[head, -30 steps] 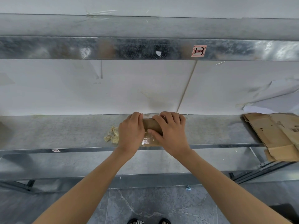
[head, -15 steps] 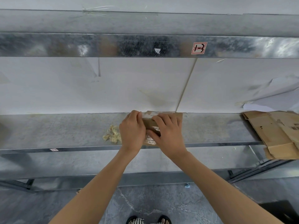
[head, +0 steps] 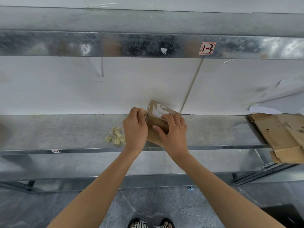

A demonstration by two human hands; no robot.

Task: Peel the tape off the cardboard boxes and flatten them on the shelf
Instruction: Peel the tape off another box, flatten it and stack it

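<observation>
While bracing the box with the right hand, works at its left edge with the left hand. Holds the box at the middle of the shelf, near end down by the front lip, far end tipped up toward the white wall, probably to bring the taped seam within reach of the fingers. Wraps right fingers over the top face and sets the thumb against the near side: a firm grip, meant to resist the pull from the other side. Curls left fingers tight at the box's left edge, seemingly pinching a tape strip; cannot tell how much is caught, with knuckles in the way. Shows a white label on the raised face, partly under the right fingertips. Parks a tape wad just left of the left hand, near the shelf front, clear of the working spot yet handy for more scraps. Stacks flattened cardboard at the far right end of the shelf, overhanging the front edge, well apart from both hands; likely the pile for finished boxes. Judged mid-peel, box not yet flattened. Calls next for a steady pull leftward along the seam; risks snapping the tape short or tearing the paper face.
</observation>
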